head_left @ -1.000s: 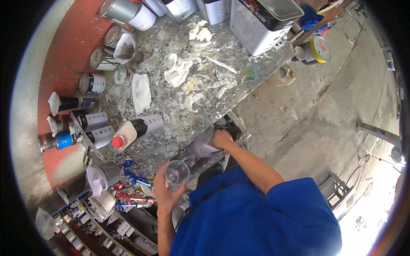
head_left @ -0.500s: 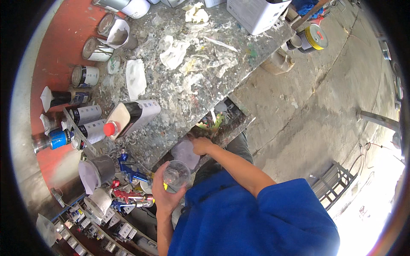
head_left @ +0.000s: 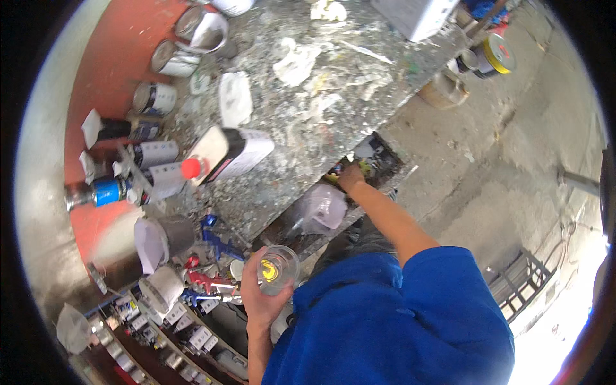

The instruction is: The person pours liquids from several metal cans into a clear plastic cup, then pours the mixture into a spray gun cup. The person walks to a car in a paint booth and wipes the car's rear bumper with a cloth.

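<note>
My left hand (head_left: 256,300) is wrapped round a clear plastic cup (head_left: 286,258), held close to my body near the table's front edge. A yellow patch shows through the cup. My right hand (head_left: 350,177) reaches down into an open drawer (head_left: 403,168) under the tabletop. Its fingers are hidden among the small dark and yellow-green things there, and whether they grip anything does not show. Nearer to me in the same drawer lies a clear plastic bag (head_left: 326,206) with something pale purple in it.
On the paint-crusted table (head_left: 282,154) stands a rectangular can with a red cap (head_left: 237,154). Paint cans (head_left: 155,98) line the red wall. Spray guns (head_left: 208,282) hang at the near left corner, above shelves of small cans (head_left: 173,359). A yellow-banded bucket (head_left: 494,56) stands on the floor.
My right hand has left the plastic bag and gone deeper into the drawer's farther part. The bag now shows more fully. My left hand still holds the cup, and the whole view has shifted.
</note>
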A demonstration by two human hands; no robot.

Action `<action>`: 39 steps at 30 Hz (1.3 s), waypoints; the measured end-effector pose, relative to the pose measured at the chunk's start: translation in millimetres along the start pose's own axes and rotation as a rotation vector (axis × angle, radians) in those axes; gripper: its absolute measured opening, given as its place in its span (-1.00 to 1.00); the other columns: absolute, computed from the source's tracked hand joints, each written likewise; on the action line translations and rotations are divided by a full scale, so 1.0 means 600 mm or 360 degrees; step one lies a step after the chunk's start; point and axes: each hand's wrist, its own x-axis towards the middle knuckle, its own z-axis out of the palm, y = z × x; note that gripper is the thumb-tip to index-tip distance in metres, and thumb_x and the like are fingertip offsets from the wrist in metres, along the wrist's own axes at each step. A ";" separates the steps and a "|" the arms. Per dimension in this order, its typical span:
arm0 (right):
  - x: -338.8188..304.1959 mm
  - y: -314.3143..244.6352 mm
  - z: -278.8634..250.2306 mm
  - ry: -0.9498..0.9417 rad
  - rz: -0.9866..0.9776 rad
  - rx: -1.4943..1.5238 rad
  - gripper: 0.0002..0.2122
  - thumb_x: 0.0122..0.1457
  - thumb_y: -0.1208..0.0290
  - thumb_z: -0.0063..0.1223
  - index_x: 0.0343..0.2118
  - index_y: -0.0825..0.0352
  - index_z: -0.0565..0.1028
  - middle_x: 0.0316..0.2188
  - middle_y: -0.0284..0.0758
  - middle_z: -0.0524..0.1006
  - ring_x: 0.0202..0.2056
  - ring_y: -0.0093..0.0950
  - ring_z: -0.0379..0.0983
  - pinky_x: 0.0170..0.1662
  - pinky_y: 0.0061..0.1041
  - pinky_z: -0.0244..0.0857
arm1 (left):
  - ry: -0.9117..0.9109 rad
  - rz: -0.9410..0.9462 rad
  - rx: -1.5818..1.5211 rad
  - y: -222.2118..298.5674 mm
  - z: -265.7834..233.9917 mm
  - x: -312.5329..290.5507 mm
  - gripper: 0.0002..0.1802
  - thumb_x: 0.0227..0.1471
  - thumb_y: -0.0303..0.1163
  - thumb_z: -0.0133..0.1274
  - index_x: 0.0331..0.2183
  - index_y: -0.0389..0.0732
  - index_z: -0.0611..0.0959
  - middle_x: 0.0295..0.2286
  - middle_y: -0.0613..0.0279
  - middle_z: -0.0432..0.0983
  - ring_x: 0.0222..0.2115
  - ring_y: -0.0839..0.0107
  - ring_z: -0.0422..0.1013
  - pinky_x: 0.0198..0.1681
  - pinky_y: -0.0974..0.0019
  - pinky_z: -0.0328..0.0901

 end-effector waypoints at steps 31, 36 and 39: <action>-0.302 -0.067 -0.531 0.0278 -0.0305 0.2533 -0.78 0.35 0.31 0.01 -0.18 0.41 0.51 -0.56 -0.33 0.57 -0.64 -0.62 0.46 -0.62 -0.62 0.29 | 0.0416 0.0566 0.0077 -0.050 -0.082 0.206 -0.23 -0.35 -0.37 0.40 0.00 -0.30 0.52 0.37 -0.08 -0.06 0.34 -0.07 0.04 0.30 0.06 0.15; -0.293 -0.074 -0.525 0.0342 -0.0256 0.2560 -0.77 0.34 0.32 0.02 -0.16 0.42 0.52 -0.57 -0.32 0.57 -0.65 -0.61 0.45 -0.62 -0.60 0.29 | 0.0424 0.0617 0.0144 -0.058 -0.086 0.212 -0.27 -0.37 -0.40 0.39 -0.05 -0.36 0.54 0.36 -0.10 -0.03 0.34 -0.06 0.05 0.31 0.08 0.15; -0.301 -0.087 -0.529 0.0478 -0.0186 0.2440 -0.77 0.33 0.32 0.02 -0.18 0.42 0.53 -0.57 -0.30 0.58 -0.67 -0.60 0.45 -0.64 -0.59 0.29 | 0.0407 0.0635 0.0207 -0.065 -0.090 0.214 -0.28 -0.39 -0.42 0.39 -0.07 -0.36 0.55 0.35 -0.11 -0.01 0.33 -0.05 0.06 0.32 0.05 0.11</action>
